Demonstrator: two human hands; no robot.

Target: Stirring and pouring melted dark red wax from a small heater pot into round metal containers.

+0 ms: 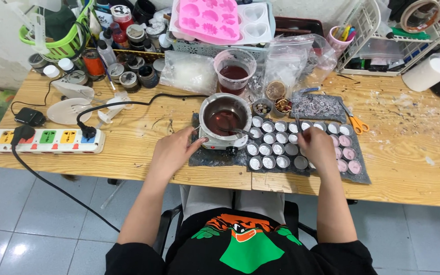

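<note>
left hand [171, 150] rests open beside melting pot [225, 119]; right hand [315, 145] pinches wick over tins [273, 147].

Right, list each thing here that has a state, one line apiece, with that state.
Metal pot: on the small hot plate, holds dark red liquid.
Plastic cup: upright, partly filled with dark red liquid.
Small metal cups: upright in rows on the grey mat, most unfilled.
Pink-filled cups: filled, at the mat's right end.
Power strip: one black plug in.
Scissors: lying flat, blades shut.
Left hand: resting against the hot plate.
Right hand: over the cups, fingers pinching something thin.
</note>
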